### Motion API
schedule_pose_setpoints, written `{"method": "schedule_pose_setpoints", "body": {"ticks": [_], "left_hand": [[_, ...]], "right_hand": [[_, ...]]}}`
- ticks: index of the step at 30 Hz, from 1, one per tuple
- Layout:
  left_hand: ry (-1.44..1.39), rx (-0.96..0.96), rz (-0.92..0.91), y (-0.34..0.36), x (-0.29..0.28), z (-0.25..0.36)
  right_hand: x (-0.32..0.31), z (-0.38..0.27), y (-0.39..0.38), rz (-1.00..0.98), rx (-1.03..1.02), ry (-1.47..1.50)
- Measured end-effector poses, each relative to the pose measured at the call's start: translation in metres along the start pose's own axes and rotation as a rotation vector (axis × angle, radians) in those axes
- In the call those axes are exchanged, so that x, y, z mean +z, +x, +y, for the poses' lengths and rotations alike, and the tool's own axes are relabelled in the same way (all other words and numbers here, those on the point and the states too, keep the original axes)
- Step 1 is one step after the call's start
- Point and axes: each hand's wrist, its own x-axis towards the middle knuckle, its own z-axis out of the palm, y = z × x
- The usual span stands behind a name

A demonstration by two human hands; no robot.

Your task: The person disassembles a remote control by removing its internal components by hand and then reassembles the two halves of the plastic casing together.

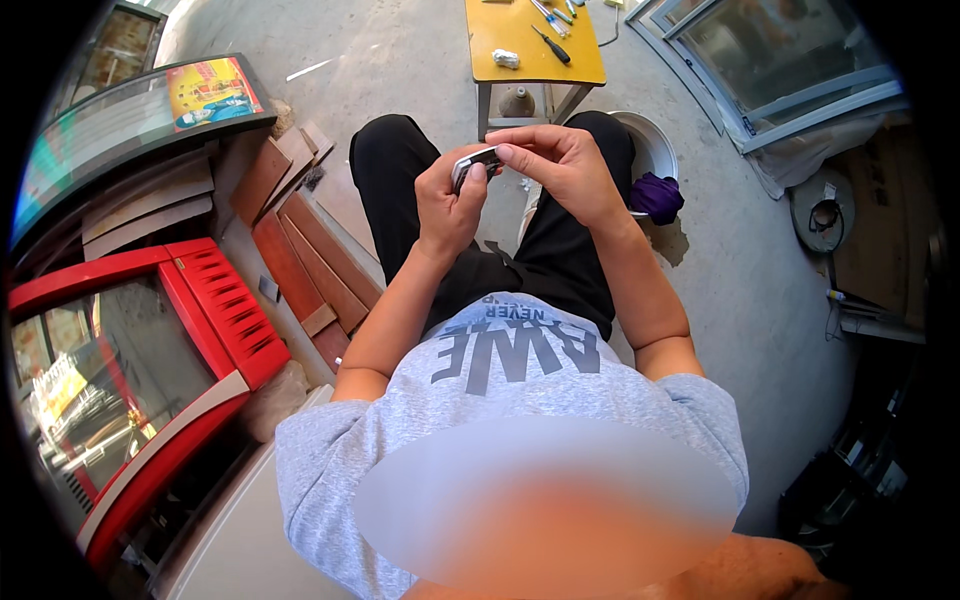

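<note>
While the person sits in black trousers point(395, 165) and a grey T-shirt point(520, 400), both hands meet over the lap at the far end of the forearms, left hand point(445, 205) grasping a small flat device point(478, 157), pale rim, dark inner face, held tilted, thumb pressed on it. Right hand point(572, 175) has thumb and fingertips at the device's right end, touching; cannot tell if they pinch it or just rest there. Device is between the two hands, above the knees, off any surface. Far side, yellow table point(575, 70) with black-handled screwdriver point(551, 44) and, left of it, a small white crumpled item point(506, 59), other slim tools farther back. Right of the right knee, white bucket point(655, 140), purple cloth point(657, 198) at its near rim, damp patch point(668, 243) on the concrete floor just nearer. Left side, reddish-brown boards point(320, 265) lie stacked near the left leg, and left of those a red casing point(228, 310) with a glass front. Far right, glazed frame point(770, 60) leaning at an angle
</note>
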Motion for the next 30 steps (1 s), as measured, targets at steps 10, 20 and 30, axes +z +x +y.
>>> {"method": "schedule_pose_setpoints", "body": {"ticks": [10,20,30], "left_hand": [[0.276,0.138,-0.014,-0.002,-0.005,0.003],[0.359,0.17,0.015,-0.005,-0.002,0.006],[0.297,0.177,0.053,-0.009,-0.004,0.001]], "right_hand": [[0.003,-0.008,-0.002,0.009,0.086,-0.008],[0.01,-0.004,-0.003,0.037,0.074,-0.102],[0.013,-0.002,-0.004,0.042,0.055,-0.006]]}}
